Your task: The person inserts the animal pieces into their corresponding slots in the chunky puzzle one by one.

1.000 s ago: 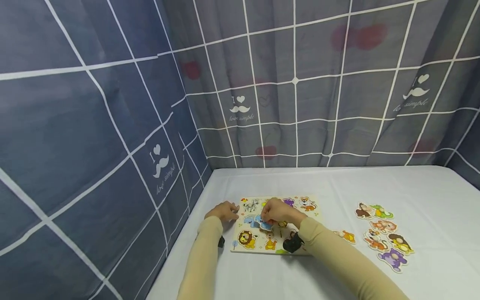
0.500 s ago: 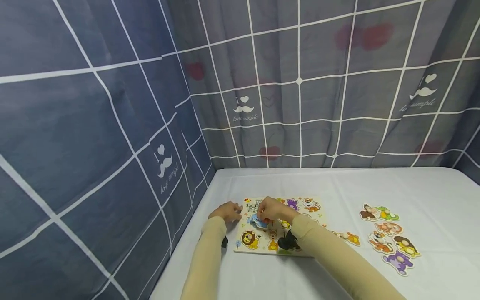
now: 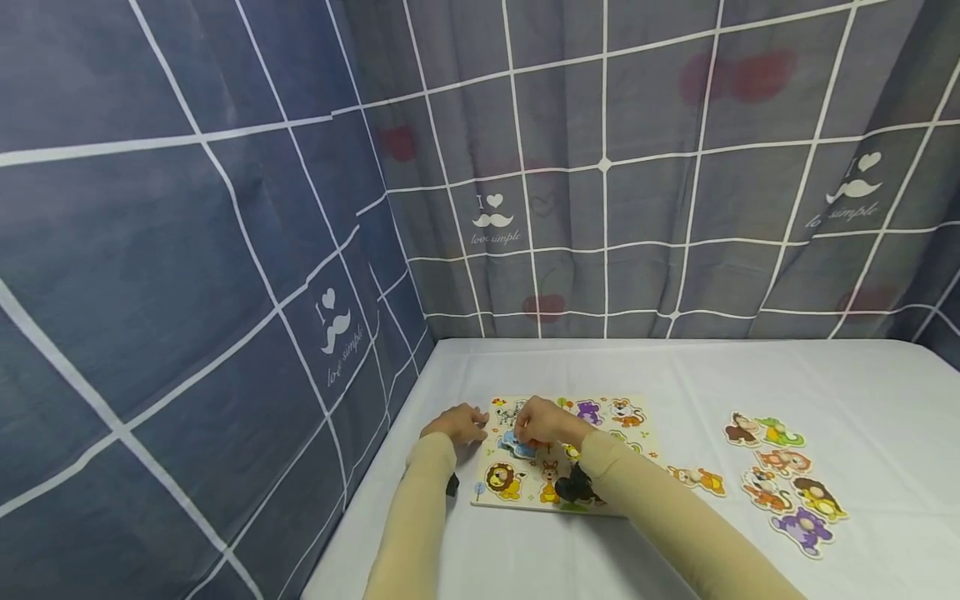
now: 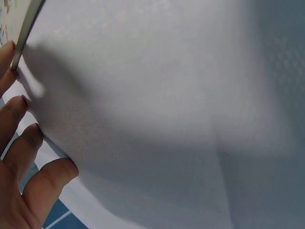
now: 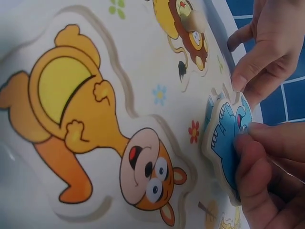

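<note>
My right hand [image 3: 546, 421] pinches a blue elephant puzzle piece [image 5: 226, 138] between thumb and fingers. The piece is tilted over the blue elephant area of a wooden animal puzzle board [image 3: 528, 497], its lower edge close to the surface. At the board's left edge, my left hand [image 3: 457, 423] touches the rim with its fingertips, the other fingers spread and slightly bent. A lion piece [image 3: 503, 481] with a round wooden knob sits on the board. Beside it is a kangaroo picture [image 5: 90, 105] within a recessed outline. My right forearm covers the board's lower right part.
Loose animal pieces lie right of the board: an orange-yellow one [image 3: 708, 482] close by, then a brown monkey [image 3: 742, 429], a green one [image 3: 782, 432], a tiger [image 3: 767, 490] and a purple one [image 3: 804, 530]. Grid-patterned curtains [image 3: 570, 208] border the white table [image 3: 885, 450].
My right hand has moved the elephant piece left, from beside the printed elephant to over it. The left hand stays at the board's edge. The head view has shifted slightly.
</note>
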Tool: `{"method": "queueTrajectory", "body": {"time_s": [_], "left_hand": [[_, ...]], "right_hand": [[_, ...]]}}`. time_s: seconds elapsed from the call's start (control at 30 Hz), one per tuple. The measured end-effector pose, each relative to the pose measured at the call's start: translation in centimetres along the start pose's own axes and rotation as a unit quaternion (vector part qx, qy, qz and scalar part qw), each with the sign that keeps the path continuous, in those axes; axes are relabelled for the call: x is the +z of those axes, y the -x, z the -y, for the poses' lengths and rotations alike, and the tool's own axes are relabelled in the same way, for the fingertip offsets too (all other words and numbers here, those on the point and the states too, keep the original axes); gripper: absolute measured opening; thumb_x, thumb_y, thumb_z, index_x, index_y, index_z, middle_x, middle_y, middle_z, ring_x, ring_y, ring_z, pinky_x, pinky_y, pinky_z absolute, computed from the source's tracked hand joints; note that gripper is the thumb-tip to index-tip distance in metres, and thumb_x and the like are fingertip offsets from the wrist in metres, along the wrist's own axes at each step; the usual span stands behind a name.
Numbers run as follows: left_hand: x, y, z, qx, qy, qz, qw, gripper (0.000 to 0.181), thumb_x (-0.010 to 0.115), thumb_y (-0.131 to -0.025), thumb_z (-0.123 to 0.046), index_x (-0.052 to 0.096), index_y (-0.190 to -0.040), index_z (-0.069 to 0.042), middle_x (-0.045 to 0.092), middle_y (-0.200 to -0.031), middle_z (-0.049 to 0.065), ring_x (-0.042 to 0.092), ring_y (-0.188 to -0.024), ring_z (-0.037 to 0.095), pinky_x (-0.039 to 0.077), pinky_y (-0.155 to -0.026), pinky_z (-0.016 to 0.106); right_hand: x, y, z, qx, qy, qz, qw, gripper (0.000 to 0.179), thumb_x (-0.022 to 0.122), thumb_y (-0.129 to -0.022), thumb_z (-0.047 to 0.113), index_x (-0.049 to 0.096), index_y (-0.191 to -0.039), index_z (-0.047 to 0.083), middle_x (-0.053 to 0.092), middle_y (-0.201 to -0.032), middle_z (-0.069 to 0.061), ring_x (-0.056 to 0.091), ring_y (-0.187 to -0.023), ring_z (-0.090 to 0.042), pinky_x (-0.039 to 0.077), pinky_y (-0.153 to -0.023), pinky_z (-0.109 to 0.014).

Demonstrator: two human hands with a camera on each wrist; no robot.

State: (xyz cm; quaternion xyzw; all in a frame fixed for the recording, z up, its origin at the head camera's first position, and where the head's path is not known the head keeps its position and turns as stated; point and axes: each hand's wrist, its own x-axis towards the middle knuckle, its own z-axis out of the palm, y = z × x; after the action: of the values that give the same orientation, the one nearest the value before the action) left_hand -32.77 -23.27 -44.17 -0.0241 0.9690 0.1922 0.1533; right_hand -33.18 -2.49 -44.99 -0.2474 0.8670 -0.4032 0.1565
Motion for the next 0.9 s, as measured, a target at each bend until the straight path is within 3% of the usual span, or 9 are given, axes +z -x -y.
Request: {"method": "queueTrajectory", "body": {"time_s": [0.2, 0.57, 0.77, 0.9], "left_hand": [[0.08, -0.18, 0.04, 0.004, -0.005, 0.005, 1.0, 0.051, 0.07, -0.092, -0.029, 0.059, -0.142, -0.022, 0.048, -0.155, 0.004, 0.04, -0.147, 0.03, 0.039, -0.117, 0.049], [0.1, 0.02, -0.08, 0.008, 0.007, 0.01, 0.9999, 0.05, 0.07, -0.092, -0.028, 0.059, -0.141, -0.02, 0.048, -0.155, 0.005, 0.04, -0.146, 0.031, 0.038, -0.117, 0.049], [0.01, 0.02, 0.05, 0.006, 0.0, 0.006, 1.0, 0.049, 0.07, -0.093, -0.028, 0.06, -0.14, -0.022, 0.05, -0.153, 0.005, 0.041, -0.145, 0.031, 0.039, -0.116, 0.049], [-0.19, -0.09, 0.09, 0.014, -0.003, 0.008, 0.9999, 0.049, 0.07, -0.093, -0.028, 0.059, -0.141, -0.021, 0.049, -0.154, 0.005, 0.041, -0.145, 0.03, 0.04, -0.115, 0.047]], "right_hand": [[0.02, -0.09, -0.28, -0.011, 0.002, 0.008, 0.9999, 0.019, 0.063, -0.092, -0.005, 0.075, -0.079, 0.0, 0.061, -0.061, -0.001, 0.045, -0.051, -0.012, 0.036, -0.047, -0.023], [0.46, -0.62, -0.4, 0.004, 0.031, 0.014, 0.9994, 0.022, 0.063, -0.093, -0.002, 0.074, -0.074, 0.001, 0.056, -0.056, 0.001, 0.044, -0.05, -0.011, 0.036, -0.047, -0.023], [0.81, -0.73, -0.24, -0.024, 0.034, 0.01, 0.9991, 0.024, 0.061, -0.094, -0.001, 0.073, -0.073, -0.001, 0.054, -0.054, 0.0, 0.043, -0.049, -0.011, 0.036, -0.05, -0.023], [0.89, -0.83, -0.1, -0.02, 0.032, 0.001, 0.9993, 0.023, 0.062, -0.094, 0.0, 0.074, -0.075, 0.002, 0.058, -0.057, 0.001, 0.048, -0.052, -0.011, 0.039, -0.051, -0.023]]}}
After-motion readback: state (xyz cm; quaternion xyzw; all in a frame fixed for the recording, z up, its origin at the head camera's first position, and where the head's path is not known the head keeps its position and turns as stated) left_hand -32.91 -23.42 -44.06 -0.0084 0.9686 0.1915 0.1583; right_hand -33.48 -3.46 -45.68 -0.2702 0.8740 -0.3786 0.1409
